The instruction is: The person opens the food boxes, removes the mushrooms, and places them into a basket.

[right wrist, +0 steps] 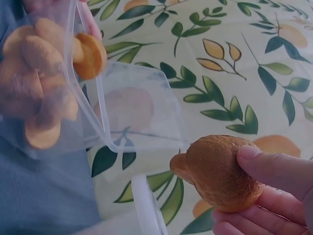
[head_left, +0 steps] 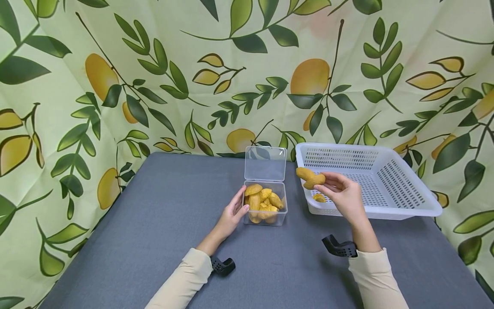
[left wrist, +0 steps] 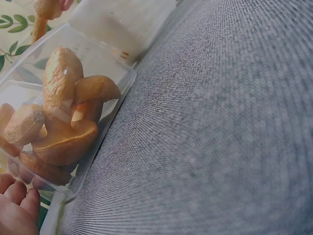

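A person's right hand (head_left: 339, 189) pinches a brown, knobbly mushroom (head_left: 305, 173) between thumb and fingers, right of the middle of the frame, above the near-left corner of a white plastic basket with holes (head_left: 409, 210). The left hand (head_left: 231, 213) isn't gripping; its fingers lie loosely against the left side of a clear plastic box (head_left: 284, 211) in the middle of the frame, its lid (head_left: 265, 164) up. More yellow-brown mushrooms (head_left: 266, 201) fill the box, and everything sits on a grey tabletop (head_left: 135, 240).

I think the held mushroom could slip, because the pinch is small. One more on the full pile might roll off. A bump could slide the box, since the hand there only rests on it.

A yellow piece (head_left: 319, 198) in the basket's corner is hard to make out. The pile hides the bottom mushrooms. The left wrist view cuts off most of the left hand.
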A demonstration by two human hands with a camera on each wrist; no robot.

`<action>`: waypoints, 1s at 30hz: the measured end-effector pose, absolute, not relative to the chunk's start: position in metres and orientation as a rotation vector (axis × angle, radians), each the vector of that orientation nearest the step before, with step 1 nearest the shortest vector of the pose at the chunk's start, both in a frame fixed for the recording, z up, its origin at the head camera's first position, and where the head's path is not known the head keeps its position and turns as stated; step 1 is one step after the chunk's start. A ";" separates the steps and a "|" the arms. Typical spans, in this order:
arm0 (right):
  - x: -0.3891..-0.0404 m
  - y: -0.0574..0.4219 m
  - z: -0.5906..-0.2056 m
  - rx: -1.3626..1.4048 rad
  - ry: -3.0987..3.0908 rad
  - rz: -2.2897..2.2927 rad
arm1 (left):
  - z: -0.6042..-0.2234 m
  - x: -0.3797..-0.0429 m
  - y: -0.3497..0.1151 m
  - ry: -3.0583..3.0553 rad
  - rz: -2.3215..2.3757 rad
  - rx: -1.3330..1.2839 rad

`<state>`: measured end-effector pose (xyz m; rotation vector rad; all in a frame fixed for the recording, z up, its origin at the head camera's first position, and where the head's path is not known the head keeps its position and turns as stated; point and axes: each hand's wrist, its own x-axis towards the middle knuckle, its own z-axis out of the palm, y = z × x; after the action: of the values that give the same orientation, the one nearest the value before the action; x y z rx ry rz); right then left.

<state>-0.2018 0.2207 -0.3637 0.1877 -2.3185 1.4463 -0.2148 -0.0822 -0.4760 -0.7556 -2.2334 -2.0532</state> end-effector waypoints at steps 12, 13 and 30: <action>-0.215 0.262 -0.388 0.116 -2.290 1.481 | -0.476 -0.215 -0.081 -2.217 -2.062 -0.748; -0.221 0.268 -0.396 0.108 -2.283 1.475 | -0.476 -0.214 -0.081 -2.219 -2.072 -0.737; -0.204 0.260 -0.377 -0.049 -2.635 1.173 | -0.479 -0.216 -0.082 -2.186 -2.092 -0.771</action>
<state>-0.2036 0.2605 -0.3769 -0.0489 -2.6350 1.1725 -0.2156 -0.0816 -0.4786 -0.7714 -2.1861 -2.0924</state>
